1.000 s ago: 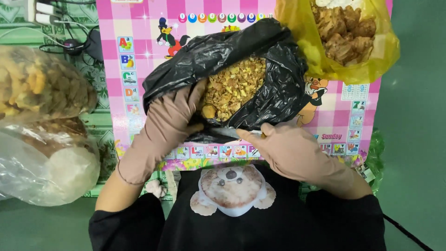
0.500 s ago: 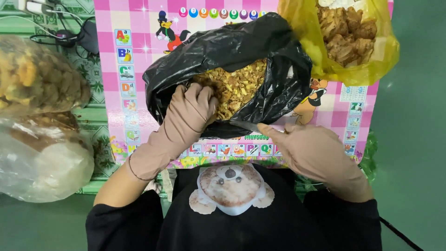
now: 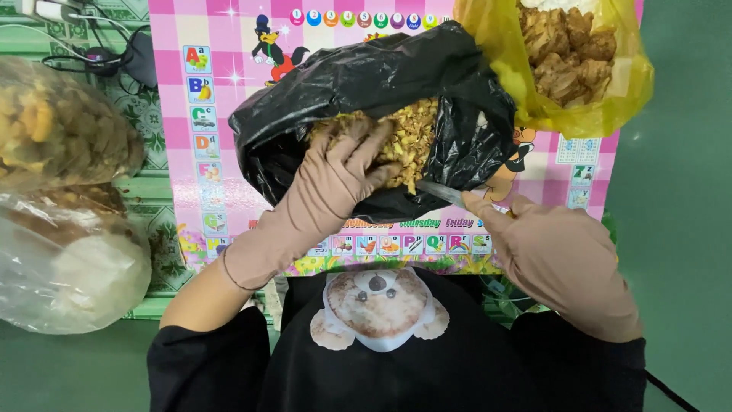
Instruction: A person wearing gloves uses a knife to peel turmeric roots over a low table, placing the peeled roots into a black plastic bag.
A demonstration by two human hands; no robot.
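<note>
A black plastic bag (image 3: 366,84) lies open on a pink children's alphabet mat (image 3: 229,61), filled with small yellow-brown pieces (image 3: 412,133). My left hand (image 3: 335,172), in a tan glove, reaches into the bag's mouth with fingers spread over the pieces. My right hand (image 3: 549,252), also gloved, grips a small knife (image 3: 446,194) whose blade points left toward the bag's lower edge. Whether the left fingers hold a piece is hidden.
A yellow bag (image 3: 579,69) of larger brown chunks sits at the upper right of the mat. At the left lie two clear bags, one of yellowish pieces (image 3: 57,126) and one (image 3: 69,259) below it. Cables and a plug (image 3: 99,53) lie at the upper left.
My left hand has moved up from the bag's lower rim deeper into the pieces. The right hand with the knife has stayed near the bag's lower right edge.
</note>
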